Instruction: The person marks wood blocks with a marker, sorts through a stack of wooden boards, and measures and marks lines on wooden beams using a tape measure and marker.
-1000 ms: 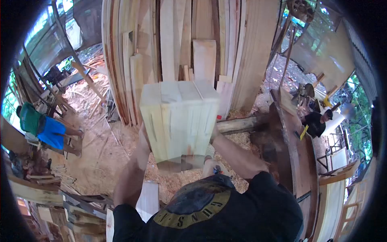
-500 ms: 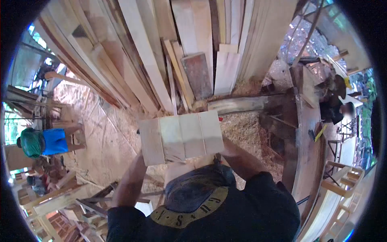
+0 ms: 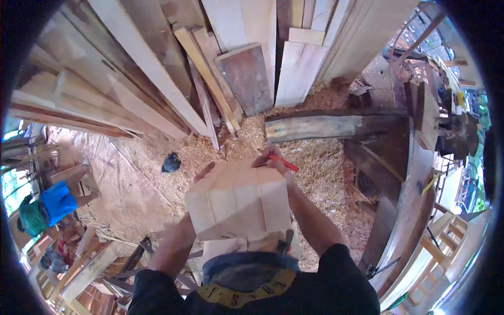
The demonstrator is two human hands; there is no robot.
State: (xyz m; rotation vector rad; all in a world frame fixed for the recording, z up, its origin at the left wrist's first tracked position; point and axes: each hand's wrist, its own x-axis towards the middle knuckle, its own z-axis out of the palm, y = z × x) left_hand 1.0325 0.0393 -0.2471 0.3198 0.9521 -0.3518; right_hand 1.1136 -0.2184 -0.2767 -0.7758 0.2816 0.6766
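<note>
In front of my body is a block of several pale wooden boards (image 3: 239,202) set side by side, with straight seams between them. My left hand (image 3: 203,172) grips the far left edge of the boards, its fingers showing over the edge. My right hand (image 3: 272,159) is at the far right corner of the boards, closed around a slim red pen (image 3: 283,161) that points out to the right. The undersides of the boards are hidden.
Long planks (image 3: 142,63) lean in a row ahead, with a weathered short board (image 3: 247,79) among them. A heavy beam (image 3: 320,127) lies across the sawdust. A dark lump (image 3: 170,162) sits on the ground. A person in blue shorts (image 3: 59,202) is at left.
The boards have tilted and sit lower, showing more of their far face. Both hands now show at the far edge, and the red pen is more visible. My view has shifted.
</note>
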